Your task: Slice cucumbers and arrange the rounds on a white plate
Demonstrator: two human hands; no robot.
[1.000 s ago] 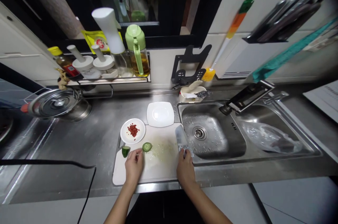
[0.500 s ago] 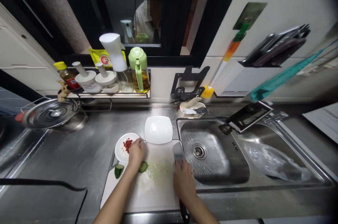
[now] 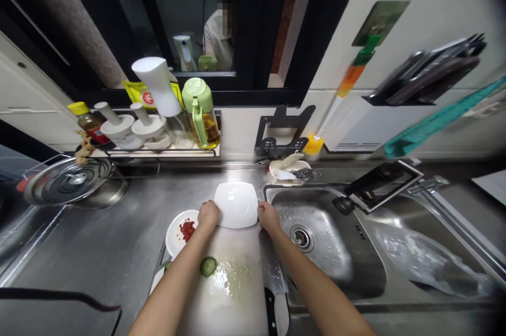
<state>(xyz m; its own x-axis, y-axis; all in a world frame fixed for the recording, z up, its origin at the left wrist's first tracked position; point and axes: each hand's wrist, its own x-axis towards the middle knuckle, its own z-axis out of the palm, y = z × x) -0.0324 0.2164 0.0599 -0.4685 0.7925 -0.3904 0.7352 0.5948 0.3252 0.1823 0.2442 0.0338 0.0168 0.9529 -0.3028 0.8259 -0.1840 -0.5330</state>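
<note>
A white square plate (image 3: 236, 204) sits at the far end of the white cutting board (image 3: 233, 307). My left hand (image 3: 208, 215) is closed on its left edge, and my right hand (image 3: 269, 217) pinches the right edge. Some fingertips are hidden by the hands. Beside my left hand, a round white plate (image 3: 173, 238) holds chopped red pieces (image 3: 187, 230). A cucumber slice (image 3: 207, 266) lies on the wet board, with another green piece mostly hidden by my left forearm. Along the board's right side rests a knife (image 3: 270, 308), black handle towards me.
To the right is a steel sink (image 3: 336, 251) with a black-and-silver faucet (image 3: 379, 183) and a plastic bag (image 3: 429, 259). A lidded pot (image 3: 77, 180) stands at left. Bottles and jars, including an oil jug (image 3: 201, 114), fill the rack behind.
My right hand has let go of the knife and moved up to the square plate's right edge. My left hand has shifted from the round plate's edge to the square plate's left edge.
</note>
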